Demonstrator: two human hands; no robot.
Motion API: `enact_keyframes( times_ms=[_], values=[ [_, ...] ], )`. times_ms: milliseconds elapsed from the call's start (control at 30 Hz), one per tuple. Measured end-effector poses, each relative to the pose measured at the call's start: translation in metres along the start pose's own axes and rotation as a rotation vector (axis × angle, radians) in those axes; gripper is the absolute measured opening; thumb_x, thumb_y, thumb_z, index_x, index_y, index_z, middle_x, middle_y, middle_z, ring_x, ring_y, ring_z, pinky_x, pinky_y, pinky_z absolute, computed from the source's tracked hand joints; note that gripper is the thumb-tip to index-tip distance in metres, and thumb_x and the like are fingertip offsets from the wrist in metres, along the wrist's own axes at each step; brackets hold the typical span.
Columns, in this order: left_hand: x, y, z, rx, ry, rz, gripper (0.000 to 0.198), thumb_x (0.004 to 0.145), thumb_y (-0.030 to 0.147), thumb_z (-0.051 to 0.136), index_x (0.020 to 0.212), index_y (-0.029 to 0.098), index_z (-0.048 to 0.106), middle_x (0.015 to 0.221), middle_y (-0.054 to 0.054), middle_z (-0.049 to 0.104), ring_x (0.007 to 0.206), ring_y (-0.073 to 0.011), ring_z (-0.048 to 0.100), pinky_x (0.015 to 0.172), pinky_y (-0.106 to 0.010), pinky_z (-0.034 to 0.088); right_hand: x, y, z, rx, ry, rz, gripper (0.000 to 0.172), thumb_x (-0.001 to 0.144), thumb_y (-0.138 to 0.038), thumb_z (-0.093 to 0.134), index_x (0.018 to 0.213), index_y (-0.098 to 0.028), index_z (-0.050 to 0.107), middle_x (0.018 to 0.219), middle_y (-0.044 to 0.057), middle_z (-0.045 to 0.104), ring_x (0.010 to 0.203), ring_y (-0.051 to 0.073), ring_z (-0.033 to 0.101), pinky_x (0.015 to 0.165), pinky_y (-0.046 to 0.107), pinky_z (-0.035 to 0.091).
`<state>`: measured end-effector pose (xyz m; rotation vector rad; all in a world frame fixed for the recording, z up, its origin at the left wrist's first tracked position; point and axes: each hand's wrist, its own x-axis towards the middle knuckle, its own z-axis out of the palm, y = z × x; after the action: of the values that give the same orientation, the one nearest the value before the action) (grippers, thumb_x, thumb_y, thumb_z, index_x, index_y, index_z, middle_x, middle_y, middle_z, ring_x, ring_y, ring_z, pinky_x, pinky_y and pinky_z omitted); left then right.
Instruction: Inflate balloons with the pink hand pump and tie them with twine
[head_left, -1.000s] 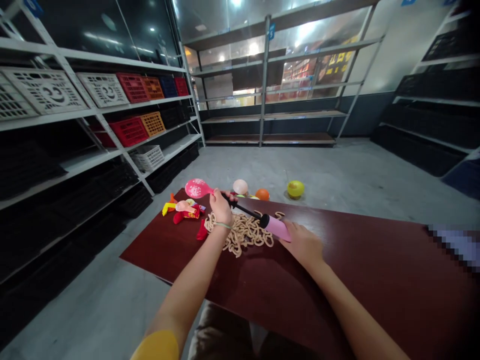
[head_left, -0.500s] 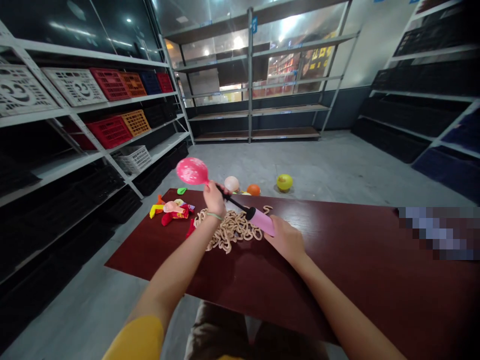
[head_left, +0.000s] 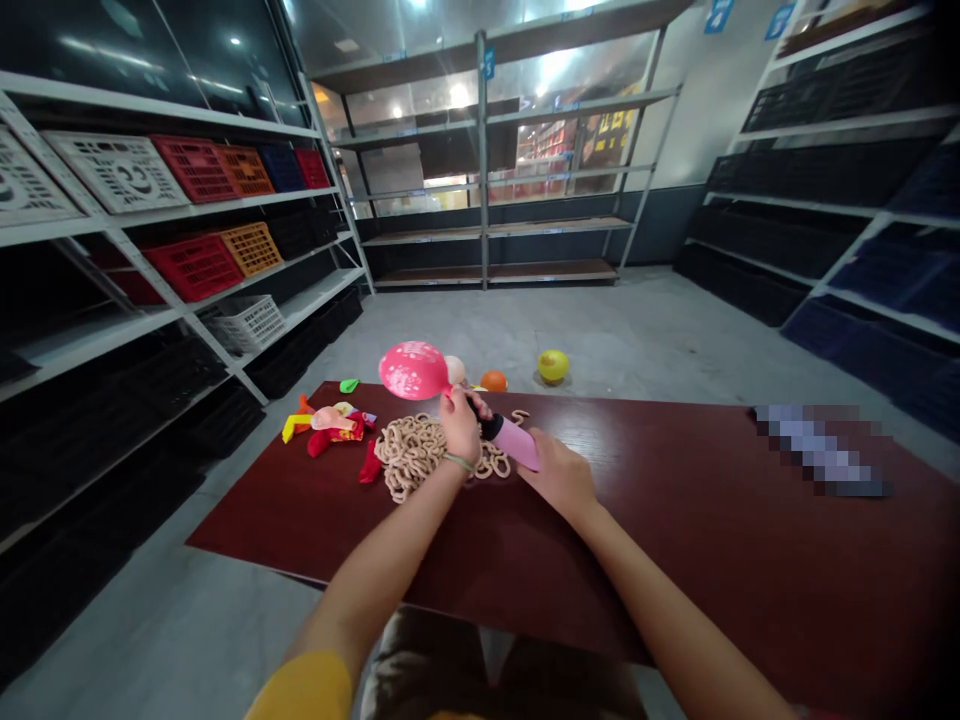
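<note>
Crates point(head_left: 184, 268): on shelves point(head_left: 247, 201) at left.
Limp balloons point(head_left: 327, 420): heaped on the table point(head_left: 315, 530), toward its far left corner.
Pink balloon point(head_left: 412, 370): inflated, held up off the table near its far edge.
Beige loops point(head_left: 409, 455): in a tangled pile on the table.
Left hand point(head_left: 460, 425): grasping the pink balloon's neck, fingers closed.
Pump point(head_left: 516, 443): slanting between both hands, black end leftward.
Right hand point(head_left: 559, 475): wrapped round the pump's pink body.
Yellow balloon point(head_left: 553, 366): on the floor point(head_left: 637, 340) beyond.
</note>
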<state>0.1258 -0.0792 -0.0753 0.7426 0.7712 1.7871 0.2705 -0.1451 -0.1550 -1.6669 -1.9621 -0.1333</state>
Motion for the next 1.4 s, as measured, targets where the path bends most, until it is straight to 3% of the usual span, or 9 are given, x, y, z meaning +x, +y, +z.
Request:
enact_keyframes(
  times_ms=[233,367,567,667,900,1033,1200,1300,1400],
  values=[
    [0.069,0.083,-0.03,0.009,0.133,0.071,0.023,0.087,0.033,0.053,0.073,0.022,0.038,0.052,0.007,0.043,0.037,-0.0063,0.038,0.04,-0.019,0.031,0.007,-0.015,0.004,0.052,-0.027,-0.045,0.043,0.081,-0.032,0.06,0.123,-0.024,0.055,0.102,0.004,0.069,0.085,0.019,0.064,0.068,0.027,0.039],
    [0.058,0.056,-0.017,-0.015,0.236,0.096,0.024,0.089,0.035,0.05,0.073,0.023,0.035,0.05,0.009,0.04,0.035,-0.006,0.035,0.039,-0.018,0.028,0.008,-0.012,0.008,-0.005,0.035,-0.022,0.043,0.081,-0.034,0.062,0.123,-0.024,0.056,0.1,0.004,0.07,0.084,0.019,0.064,0.066,0.027,0.038],
    [0.0,-0.011,0.004,0.02,0.071,0.041,0.029,0.089,0.041,0.049,0.071,0.022,0.038,0.05,0.007,0.044,0.035,-0.0066,0.04,0.041,-0.02,0.034,0.002,-0.003,0.006,-0.041,0.072,0.014,0.044,0.085,-0.045,0.06,0.122,-0.021,0.056,0.098,0.006,0.069,0.084,0.02,0.063,0.065,0.027,0.035],
    [0.008,0.005,-0.009,0.028,0.065,0.001,0.027,0.088,0.038,0.05,0.07,0.021,0.039,0.049,0.006,0.044,0.036,-0.0072,0.041,0.041,-0.02,0.035,0.001,-0.006,0.004,-0.06,0.017,-0.03,0.041,0.085,-0.041,0.059,0.122,-0.023,0.056,0.097,0.005,0.069,0.083,0.019,0.063,0.065,0.027,0.036],
    [0.078,0.08,-0.039,0.035,0.161,0.059,0.021,0.085,0.033,0.053,0.075,0.022,0.039,0.052,0.007,0.044,0.036,-0.0067,0.039,0.041,-0.019,0.032,0.008,-0.014,0.008,-0.024,0.014,-0.073,0.041,0.082,-0.031,0.06,0.122,-0.023,0.055,0.098,0.005,0.07,0.083,0.019,0.064,0.068,0.027,0.038],
    [0.064,0.051,-0.016,-0.005,0.27,0.121,0.022,0.088,0.035,0.048,0.074,0.023,0.036,0.05,0.009,0.04,0.034,-0.006,0.035,0.039,-0.018,0.028,0.007,-0.008,0.012,-0.075,0.071,-0.016,0.04,0.082,-0.033,0.061,0.119,-0.022,0.056,0.097,0.005,0.069,0.083,0.02,0.062,0.066,0.028,0.036],
    [0.011,-0.008,0.003,0.03,0.125,0.047,0.027,0.088,0.04,0.049,0.071,0.022,0.038,0.05,0.008,0.043,0.035,-0.0067,0.041,0.041,-0.019,0.034,0.004,-0.002,0.009,-0.114,0.116,0.031,0.041,0.082,-0.038,0.061,0.118,-0.021,0.056,0.096,0.006,0.068,0.083,0.02,0.061,0.066,0.028,0.033],
    [0.011,-0.005,-0.01,0.072,0.093,0.01,0.025,0.087,0.036,0.047,0.068,0.022,0.039,0.049,0.006,0.044,0.036,-0.0079,0.042,0.041,-0.02,0.036,0.003,-0.004,0.007,-0.116,0.061,-0.041,0.039,0.083,-0.038,0.06,0.118,-0.021,0.056,0.094,0.006,0.068,0.082,0.02,0.061,0.066,0.027,0.034],
    [0.04,0.027,-0.031,0.084,0.121,0.023,0.019,0.084,0.031,0.048,0.07,0.022,0.039,0.05,0.007,0.044,0.036,-0.0081,0.042,0.041,-0.02,0.037,0.005,-0.006,0.007,-0.101,0.035,-0.101,0.039,0.084,-0.036,0.06,0.12,-0.021,0.056,0.094,0.006,0.068,0.081,0.019,0.062,0.067,0.027,0.035]
  ],
)
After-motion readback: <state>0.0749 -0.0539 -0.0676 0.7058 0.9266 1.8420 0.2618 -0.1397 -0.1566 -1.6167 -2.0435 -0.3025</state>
